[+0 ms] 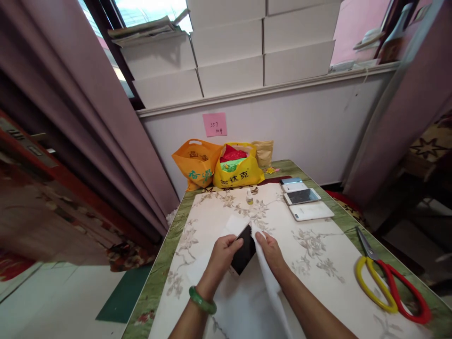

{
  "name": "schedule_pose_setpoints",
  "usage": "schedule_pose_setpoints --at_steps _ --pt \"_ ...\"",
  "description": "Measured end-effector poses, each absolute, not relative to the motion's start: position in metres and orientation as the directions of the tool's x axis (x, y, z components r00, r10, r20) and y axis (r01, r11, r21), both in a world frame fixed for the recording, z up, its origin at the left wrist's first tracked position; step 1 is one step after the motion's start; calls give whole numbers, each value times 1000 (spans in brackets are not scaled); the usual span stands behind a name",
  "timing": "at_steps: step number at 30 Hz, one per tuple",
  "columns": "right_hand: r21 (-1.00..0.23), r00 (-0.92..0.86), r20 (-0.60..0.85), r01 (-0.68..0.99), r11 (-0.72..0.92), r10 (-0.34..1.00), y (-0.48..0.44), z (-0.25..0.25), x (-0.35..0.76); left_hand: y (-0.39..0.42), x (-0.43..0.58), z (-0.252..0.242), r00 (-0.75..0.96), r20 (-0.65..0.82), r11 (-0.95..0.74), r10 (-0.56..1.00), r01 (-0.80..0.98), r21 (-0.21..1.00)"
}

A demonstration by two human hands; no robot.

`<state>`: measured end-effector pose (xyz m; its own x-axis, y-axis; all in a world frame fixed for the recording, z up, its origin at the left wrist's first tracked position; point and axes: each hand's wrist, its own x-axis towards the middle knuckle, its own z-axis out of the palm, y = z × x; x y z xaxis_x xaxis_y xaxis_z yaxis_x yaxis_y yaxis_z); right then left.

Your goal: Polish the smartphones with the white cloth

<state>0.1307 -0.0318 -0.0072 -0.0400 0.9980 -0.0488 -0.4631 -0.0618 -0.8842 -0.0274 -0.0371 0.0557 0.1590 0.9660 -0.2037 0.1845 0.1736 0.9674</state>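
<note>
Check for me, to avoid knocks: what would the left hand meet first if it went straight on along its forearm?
Past the white sheet, probably the small bottle, roughly ahead of the left hand and its phone. Depth is unclear, so it might pass above.

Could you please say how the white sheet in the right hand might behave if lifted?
The white sheet probably bends easily, since it curves below the right hand. It is likely light, as that hand pinches just its edge.

On the bench [157, 278], scissors [370, 252] lie near right, a row of phones [303, 197] beyond them. Far left, bags [238, 174] stand behind a small bottle [250, 197]; nearer, another phone [244, 252] is between left hand [226, 252] and right hand [271, 250].
</note>
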Motion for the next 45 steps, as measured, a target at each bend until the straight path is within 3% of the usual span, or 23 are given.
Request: schedule_pose_setpoints --at_steps 10,16,21,27,32,36,41,45 --pt "-854 121 -220 -503 -131 968 -24 -19 133 -45 21 29 -145 -89 103 985 93 990" --pt "-976 303 -24 -215 44 953 -28 -14 133 -49 49 27 -290 4 55 957 192 980" --pt "-995 233 37 -83 57 972 -33 -14 131 -38 56 34 -416 81 20 906 235 972" --pt "-988 63 134 -68 138 989 -40 -12 127 -25 45 33 -518 51 43 854 168 985" --pt "-980 49 101 -167 108 994 -38 -9 129 -35 37 38 -342 81 -12 936 201 980" --pt "-967 117 -35 -255 -4 992 -32 -13 135 -49 25 39 -119 53 -19 992 267 963" --pt "-910 90 -167 -397 -119 982 -28 -19 139 -48 -2 41 95 -121 89 988 291 953" --pt "-912 51 -140 -396 -108 989 -30 -18 138 -39 -22 51 57 -319 294 946 259 920"
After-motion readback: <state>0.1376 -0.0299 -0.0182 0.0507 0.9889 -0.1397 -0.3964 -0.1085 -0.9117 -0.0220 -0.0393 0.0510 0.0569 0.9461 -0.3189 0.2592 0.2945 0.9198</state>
